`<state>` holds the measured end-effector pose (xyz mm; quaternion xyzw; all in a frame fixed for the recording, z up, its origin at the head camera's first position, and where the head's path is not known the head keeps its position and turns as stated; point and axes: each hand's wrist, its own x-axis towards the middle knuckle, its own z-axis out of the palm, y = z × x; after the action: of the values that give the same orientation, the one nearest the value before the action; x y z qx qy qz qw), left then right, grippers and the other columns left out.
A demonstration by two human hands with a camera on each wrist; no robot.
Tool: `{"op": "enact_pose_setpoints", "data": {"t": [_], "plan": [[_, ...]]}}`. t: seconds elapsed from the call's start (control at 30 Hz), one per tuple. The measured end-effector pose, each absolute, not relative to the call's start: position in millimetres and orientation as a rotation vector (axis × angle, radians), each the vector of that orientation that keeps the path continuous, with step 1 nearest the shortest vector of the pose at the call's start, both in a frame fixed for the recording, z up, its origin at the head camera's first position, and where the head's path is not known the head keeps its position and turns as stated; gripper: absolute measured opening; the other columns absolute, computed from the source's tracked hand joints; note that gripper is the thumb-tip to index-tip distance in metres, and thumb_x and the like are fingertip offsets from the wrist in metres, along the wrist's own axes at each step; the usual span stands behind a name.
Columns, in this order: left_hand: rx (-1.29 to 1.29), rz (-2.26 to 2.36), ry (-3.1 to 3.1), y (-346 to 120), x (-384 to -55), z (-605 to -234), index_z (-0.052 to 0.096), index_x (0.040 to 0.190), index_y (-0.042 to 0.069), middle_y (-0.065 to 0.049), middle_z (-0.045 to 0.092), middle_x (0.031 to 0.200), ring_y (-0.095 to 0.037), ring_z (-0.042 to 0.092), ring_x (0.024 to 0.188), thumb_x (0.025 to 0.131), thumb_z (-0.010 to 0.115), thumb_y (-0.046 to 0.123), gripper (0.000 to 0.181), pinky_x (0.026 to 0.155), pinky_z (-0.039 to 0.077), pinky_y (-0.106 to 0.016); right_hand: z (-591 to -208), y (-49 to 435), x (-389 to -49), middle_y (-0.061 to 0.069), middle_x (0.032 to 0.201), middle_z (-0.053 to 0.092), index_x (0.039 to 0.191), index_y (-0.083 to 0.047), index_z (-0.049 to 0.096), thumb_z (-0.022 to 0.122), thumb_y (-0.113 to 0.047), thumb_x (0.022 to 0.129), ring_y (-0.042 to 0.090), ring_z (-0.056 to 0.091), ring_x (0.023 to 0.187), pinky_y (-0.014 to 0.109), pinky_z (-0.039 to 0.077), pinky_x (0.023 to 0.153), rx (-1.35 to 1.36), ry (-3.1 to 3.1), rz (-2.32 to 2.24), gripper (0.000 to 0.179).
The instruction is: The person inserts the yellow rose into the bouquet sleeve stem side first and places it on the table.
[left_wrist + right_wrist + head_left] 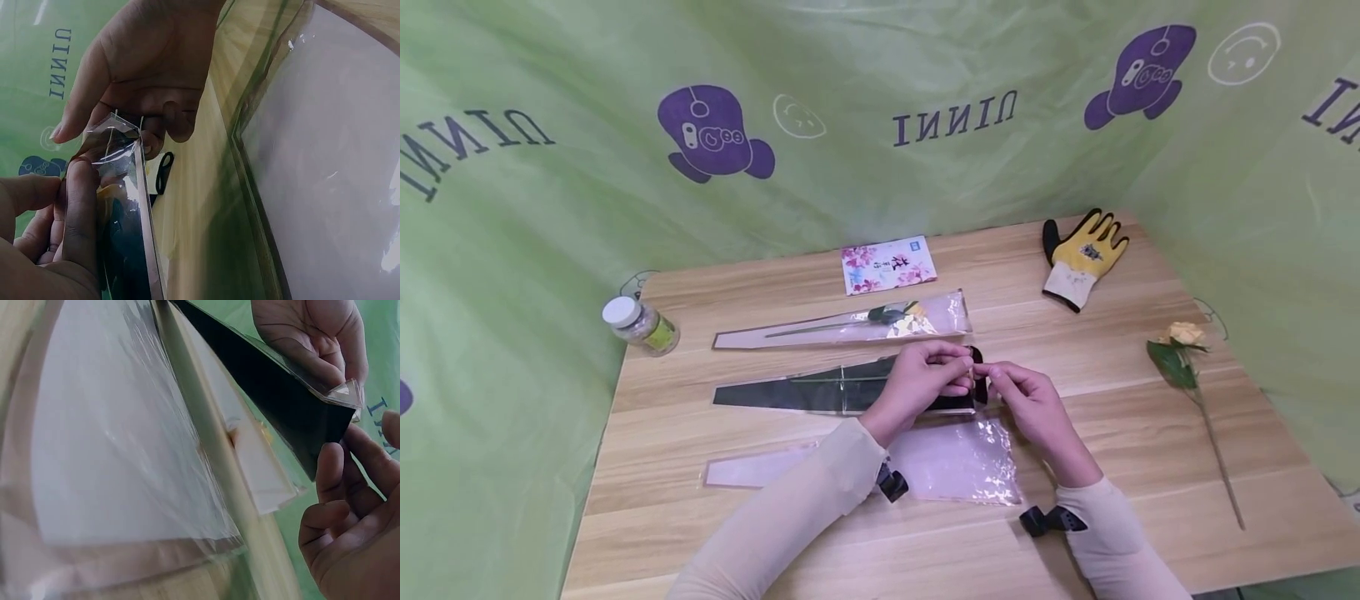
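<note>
A tapered flower sleeve [778,396], black with a clear front, lies across the middle of the table with its wide end lifted. A stem shows through its film, and a yellow bloom [111,190] sits near the mouth in the left wrist view. My left hand [921,381] pinches the clear edge at this mouth between thumb and finger. At the same end, my right hand [1033,408] has curled fingers against the sleeve's corner; its thumb stands off the film in the right wrist view. Fingers partly hide the mouth.
Behind lies a pale sleeve [842,327] holding a yellow rose; in front, another pale sleeve [955,462] lies under my forearm. A loose rose [1186,335] and yellow glove [1088,250] are at right, a floral card [887,265] at back, a white-capped jar [643,325] at left.
</note>
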<state>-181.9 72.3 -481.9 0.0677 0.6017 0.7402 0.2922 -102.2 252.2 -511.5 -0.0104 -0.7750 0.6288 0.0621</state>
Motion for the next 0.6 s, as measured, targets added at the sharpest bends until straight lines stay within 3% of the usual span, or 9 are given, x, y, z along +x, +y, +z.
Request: {"op": "enact_pose_setpoints", "data": {"t": [0.17, 0.3, 0.47, 0.6], "plan": [[0.170, 1.978, 1.593, 73.1, -181.7, -483.3, 0.073, 0.105, -0.002, -0.016, 0.072, 0.091, -0.020, 0.071, 0.070, 0.092, 0.073, -0.001, 0.013, 0.070, 0.065, -0.034, -515.2, 249.5, -104.7, 0.016, 0.122, 0.069, 0.122, 0.010, 0.066, 0.044, -0.014, 0.111, 0.010, 0.062, 0.112, 0.020, 0.049, 0.099, 0.052, -2.369, 1.970, 0.034], [0.166, 1.973, 1.587, 73.2, -181.7, -484.4, 0.073, 0.106, -0.002, -0.016, 0.073, 0.092, -0.020, 0.072, 0.071, 0.092, 0.073, -0.001, 0.014, 0.071, 0.065, -0.034, -513.7, 250.3, -103.7, 0.022, 0.126, 0.066, 0.126, 0.009, 0.065, 0.039, -0.022, 0.113, 0.011, 0.061, 0.112, 0.023, 0.049, 0.099, 0.011, -2.422, 1.973, 0.042], [0.169, 1.974, 1.590, 74.1, -182.7, -484.1, 0.073, 0.106, -0.001, -0.016, 0.073, 0.092, -0.020, 0.072, 0.071, 0.092, 0.073, 0.000, 0.014, 0.071, 0.065, -0.034, -511.8, 250.6, -104.7, 0.016, 0.119, 0.069, 0.126, 0.009, 0.064, 0.033, -0.025, 0.114, 0.015, 0.061, 0.104, 0.029, 0.052, 0.092, 0.010, -2.427, 1.984, 0.048], [0.154, 1.973, 1.575, 76.4, -184.1, -484.4, 0.074, 0.105, -0.001, -0.016, 0.073, 0.091, -0.018, 0.071, 0.070, 0.092, 0.072, -0.001, 0.012, 0.070, 0.065, -0.033, -513.9, 248.8, -108.1, 0.011, 0.109, 0.067, 0.121, 0.016, 0.061, 0.030, -0.020, 0.114, 0.013, 0.059, 0.099, 0.022, 0.052, 0.087, 0.105, -2.423, 2.044, 0.048]]}}
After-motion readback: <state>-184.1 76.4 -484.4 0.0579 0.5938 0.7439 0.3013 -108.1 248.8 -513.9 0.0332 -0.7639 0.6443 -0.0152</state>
